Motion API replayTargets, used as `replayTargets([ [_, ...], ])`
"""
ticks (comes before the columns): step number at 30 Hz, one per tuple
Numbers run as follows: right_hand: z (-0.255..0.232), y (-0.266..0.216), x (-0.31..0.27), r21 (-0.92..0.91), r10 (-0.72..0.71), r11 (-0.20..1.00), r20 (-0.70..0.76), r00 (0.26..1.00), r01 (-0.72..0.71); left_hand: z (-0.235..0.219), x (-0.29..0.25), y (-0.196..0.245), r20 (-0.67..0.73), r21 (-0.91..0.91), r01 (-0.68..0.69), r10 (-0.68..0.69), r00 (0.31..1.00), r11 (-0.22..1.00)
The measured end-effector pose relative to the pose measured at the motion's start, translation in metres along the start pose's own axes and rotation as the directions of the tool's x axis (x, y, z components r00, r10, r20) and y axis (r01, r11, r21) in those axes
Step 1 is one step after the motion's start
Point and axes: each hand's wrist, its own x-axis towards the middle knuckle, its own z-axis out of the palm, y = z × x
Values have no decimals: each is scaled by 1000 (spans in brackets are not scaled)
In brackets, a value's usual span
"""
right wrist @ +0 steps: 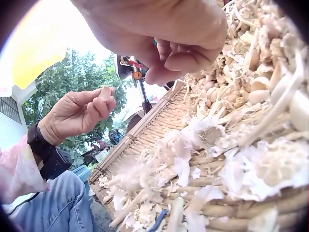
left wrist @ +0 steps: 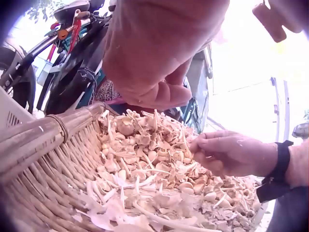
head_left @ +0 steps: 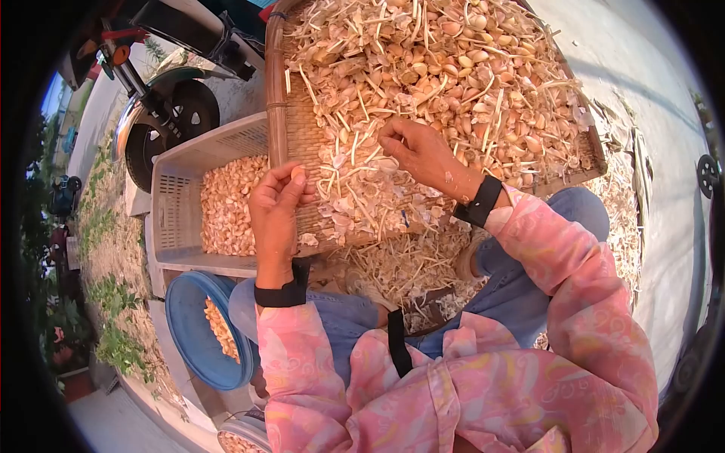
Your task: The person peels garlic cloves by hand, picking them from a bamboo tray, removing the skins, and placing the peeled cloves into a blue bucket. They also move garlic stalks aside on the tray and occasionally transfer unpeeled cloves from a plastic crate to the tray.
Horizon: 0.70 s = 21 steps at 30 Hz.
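Note:
In the head view my left hand (head_left: pixel 276 200) pinches a pale garlic clove (head_left: pixel 299 174) between thumb and fingers, over the left edge of a woven tray (head_left: pixel 300 128). The same clove (right wrist: pixel 105 93) shows at the fingertips in the right wrist view. My right hand (head_left: pixel 427 155) hovers over the tray with loosely bent fingers, and nothing shows between them. Below it lies a heap of garlic cloves (head_left: pixel 472 57) mixed with dry stalks and papery skins. Loose skins (head_left: pixel 355 192) and stalks are strewn on the tray between the hands.
Left of the tray stands a pale plastic crate (head_left: pixel 177 185) holding many cloves. A blue tub (head_left: pixel 181 325) with more cloves is nearer. Stalks and skins (head_left: pixel 408 268) litter the ground between the person's legs. A parked motorcycle (head_left: pixel 170 113) is at the upper left.

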Motion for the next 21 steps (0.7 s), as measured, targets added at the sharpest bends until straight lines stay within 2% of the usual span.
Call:
replayTargets([
  [1,-3,9,3,-23,8,1000,-24,1000,-8,-32,0,1,-156,338,-72,131,979,938],
  [2,-7,18,4,-46,19,999,-51,999,-21,-58,1,0,-247,643,-76,300,921,762],
  [5,-10,25,1,-125,-10,992,-58,998,3,-70,2,-4,23,920,-202,469,883,335],
  [6,-6,28,0,-140,-16,990,-53,998,9,-27,0,11,32,870,-195,344,939,452],
  [8,1,30,-3,-156,-23,988,-38,999,17,34,7,-2,294,671,-430,316,902,605],
  [10,1,27,-1,-130,-7,991,-65,998,-2,73,17,-26,497,724,-570,280,821,388],
  [13,-3,30,1,-99,20,995,-60,998,-26,90,42,-59,540,773,-582,219,813,254],
  [16,-4,32,0,-84,25,996,-64,998,-30,80,55,-68,468,795,-542,293,834,274],
  [19,-1,33,4,-55,-17,998,-54,998,14,64,58,-74,188,704,-238,147,971,670],
  [20,1,31,3,-42,-31,999,-46,998,29,62,56,-72,169,654,-197,113,979,731],
  [21,2,28,2,31,17,999,-8,1000,-16,61,53,-72,158,565,-182,111,981,805],
])
